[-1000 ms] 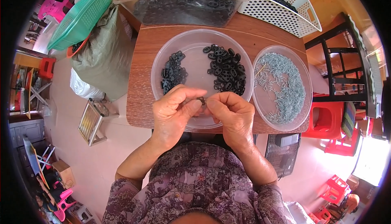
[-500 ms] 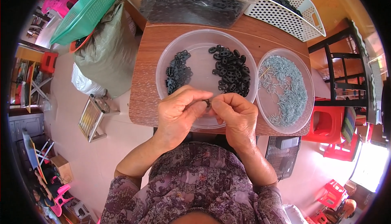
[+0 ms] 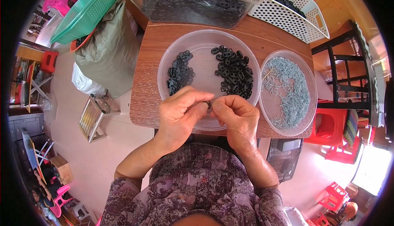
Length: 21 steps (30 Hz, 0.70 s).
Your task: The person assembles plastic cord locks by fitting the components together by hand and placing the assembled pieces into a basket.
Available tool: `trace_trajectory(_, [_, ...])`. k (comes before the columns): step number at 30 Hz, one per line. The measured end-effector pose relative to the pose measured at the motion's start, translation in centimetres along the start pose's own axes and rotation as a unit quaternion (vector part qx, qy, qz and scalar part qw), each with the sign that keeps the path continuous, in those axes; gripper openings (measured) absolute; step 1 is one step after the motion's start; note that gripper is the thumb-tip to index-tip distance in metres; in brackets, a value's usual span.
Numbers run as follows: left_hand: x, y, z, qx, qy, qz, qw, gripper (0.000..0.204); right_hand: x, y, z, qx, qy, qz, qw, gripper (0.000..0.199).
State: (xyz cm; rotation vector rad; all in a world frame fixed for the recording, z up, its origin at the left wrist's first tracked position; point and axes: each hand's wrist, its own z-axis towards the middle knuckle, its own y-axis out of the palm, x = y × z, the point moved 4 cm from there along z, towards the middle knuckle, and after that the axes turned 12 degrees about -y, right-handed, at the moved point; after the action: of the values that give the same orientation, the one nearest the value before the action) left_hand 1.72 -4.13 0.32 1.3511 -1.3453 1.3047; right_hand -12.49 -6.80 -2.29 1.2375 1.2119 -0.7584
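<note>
My left hand [image 3: 178,113] pinches a small dark piece [image 3: 209,104] between thumb and forefinger, over the near side of a round clear basin [image 3: 165,53]. Thumb and fingers of my right hand [image 3: 238,117] are pressed together right beside that piece; whatever they hold is hidden. In the basin, a pile of small black parts [image 3: 179,76] lies at the left. A larger pile of black oval parts with holes [image 3: 234,72] lies at the right. Next to my right hand, a second clear tub [image 3: 269,119] holds many small grey-blue screw-like pins [image 3: 296,90].
A big clear bin [image 3: 193,12] of black parts and a white perforated basket [image 3: 287,14] stand along the far side of the wooden table [image 3: 145,78]. Left of it are a stuffed sack [image 3: 113,57], a green basket [image 3: 86,14] and a metal stool [image 3: 94,119]. Red stools [image 3: 328,125] stand right.
Both hands stay almost in place, still pinched together around the small dark piece. The piles and tubs look the same; the view has shifted only slightly.
</note>
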Motion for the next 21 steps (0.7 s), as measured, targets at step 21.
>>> trace_trajectory(21, [-0.3,0.1,0.3,0.02,0.027,0.036,0.999,0.022,-0.4,1.1,0.4,-0.017,-0.237,-0.26,0.936,0.006])
